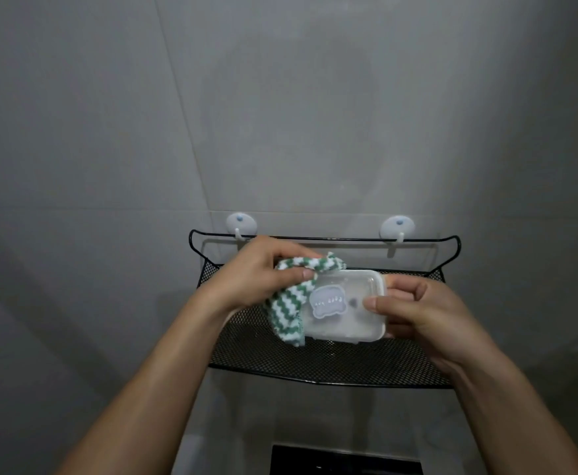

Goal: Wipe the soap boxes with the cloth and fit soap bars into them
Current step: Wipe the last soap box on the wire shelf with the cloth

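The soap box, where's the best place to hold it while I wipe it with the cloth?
Probably by its right short end, coming from the right, as the right hand does now: thumb on the lid, fingers behind. The soap box is flat and rectangular, so pinching one end steadies it and leaves the lid open to the cloth in the left hand.

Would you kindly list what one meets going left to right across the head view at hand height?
Left hand → cloth → soap box → right hand.

Only lettering is on the pale sticker (329, 302) stuck on the soap box (346, 305), way too blurry to read.
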{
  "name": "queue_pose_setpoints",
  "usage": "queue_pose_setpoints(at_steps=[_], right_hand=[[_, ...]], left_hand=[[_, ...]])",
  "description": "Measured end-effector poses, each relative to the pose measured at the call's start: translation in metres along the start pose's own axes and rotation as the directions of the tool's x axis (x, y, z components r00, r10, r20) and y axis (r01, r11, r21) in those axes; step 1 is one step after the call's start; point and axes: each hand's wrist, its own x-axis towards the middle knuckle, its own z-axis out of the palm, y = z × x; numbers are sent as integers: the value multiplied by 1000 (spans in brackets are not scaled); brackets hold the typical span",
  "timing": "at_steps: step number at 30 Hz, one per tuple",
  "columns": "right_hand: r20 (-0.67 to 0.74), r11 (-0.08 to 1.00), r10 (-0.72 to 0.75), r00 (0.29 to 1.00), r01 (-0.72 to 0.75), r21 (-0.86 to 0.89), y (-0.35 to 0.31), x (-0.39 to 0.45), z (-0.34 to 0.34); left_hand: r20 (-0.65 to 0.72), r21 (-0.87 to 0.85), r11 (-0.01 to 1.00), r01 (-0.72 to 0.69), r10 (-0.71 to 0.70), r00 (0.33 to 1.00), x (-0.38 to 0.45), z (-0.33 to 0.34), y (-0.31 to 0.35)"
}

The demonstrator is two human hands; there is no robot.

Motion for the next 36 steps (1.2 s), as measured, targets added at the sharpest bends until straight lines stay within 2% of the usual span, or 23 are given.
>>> queue_pose_setpoints(at_steps=[3, 6, 10, 13, 17, 20, 22, 24, 26, 27, 29, 31, 34, 36], right_hand=[[6, 997, 40, 999, -40, 61, -4, 3, -7], [38, 983, 71, 997, -77, 169, -9, 7, -14], [-7, 963, 94, 996, -89, 255, -11, 14, -12], [-75, 942, 87, 993, -57, 330, -11, 20, -9], [-93, 949, 76, 993, -44, 313, -12, 23, -4], [-71, 960, 85, 994, -63, 271, -14, 22, -5], [-40, 969, 95, 995, -83, 234, -13, 20, -3], [-18, 971, 94, 995, -87, 223, -11, 19, 2], [-35, 968, 83, 996, -72, 239, -10, 21, 7], [-51, 968, 79, 996, -64, 242, -10, 22, 10], [-83, 972, 74, 994, -53, 230, -11, 24, 13], [-106, 979, 68, 992, -46, 199, -9, 25, 14], [-110, 987, 66, 992, -49, 153, -6, 25, 13], [-99, 992, 63, 993, -51, 114, -8, 24, 9]], left_hand=[[-42, -247, 968, 42, -54, 998, -5, -1, -12], [-108, -472, 880, 45, -108, 988, -9, 6, -16], [-255, -550, 834, 42, -215, 943, -11, 21, -10], [-370, -541, 840, 49, -290, 882, -16, 43, -5], [-499, -460, 888, 16, -274, 822, -15, 57, -1], [-468, -395, 918, 37, -235, 852, -6, 40, 1], [-428, -315, 949, -4, -138, 893, -1, 27, 7], [-385, -155, 986, -56, -8, 923, 5, 19, 14], [-357, 136, 989, -53, 99, 929, 11, 19, 19], [-341, 279, 959, -58, 155, 927, 13, 22, 23], [-257, 453, 883, -126, 265, 930, 13, 32, 33], [-127, 523, 826, -210, 319, 939, 13, 41, 39], [30, 578, 776, -253, 290, 957, 17, 35, 43], [97, 552, 795, -253, 240, 966, 22, 19, 43]])
